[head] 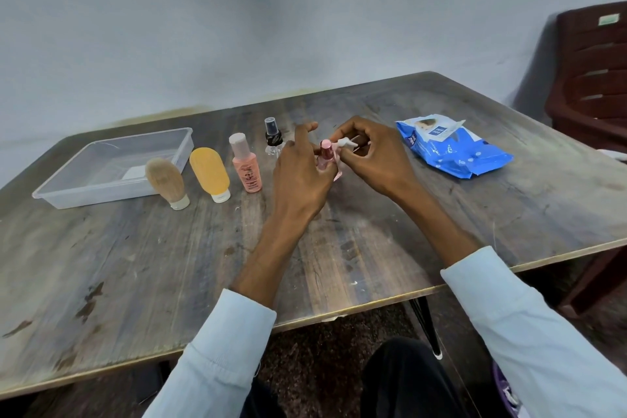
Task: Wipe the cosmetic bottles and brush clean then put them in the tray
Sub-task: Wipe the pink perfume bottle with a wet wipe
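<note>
Head view, single frame. Left hand (300,170) has its grip closed round a small pink bottle (324,154), held upright just above the tabletop (339,248), index finger lifted clear; right hand (368,154) pinches a crumpled white wipe (346,143) against the bottle's cap and neck. Judged step: wiping this bottle, with nothing yet in the tray (112,168), which stands at the far left holding only what looks like a white slip on its floor. Risks, as judgements: the bottle is small and smooth and held by few fingers, so a hard rub from the wipe could twist it out of the grip and drop it; the wipe is bunched, so it may miss part of the body, which is largely hidden behind the left fingers. The route to the tray runs leftward past a row of upright items, and a low sweep of the forearm could topple them: clear spray bottle (272,136) just beyond the left hand, peach bottle (246,163), orange tube (210,175) standing on its cap, and brush (167,181) bristles up, closest to the tray wall. Tube and brush look top-heavy and would likely tip first. Blue wipe pack (453,148) lies to the right with flap raised, well apart from the row. Dark chair (590,78) at far right, off the work area.
</note>
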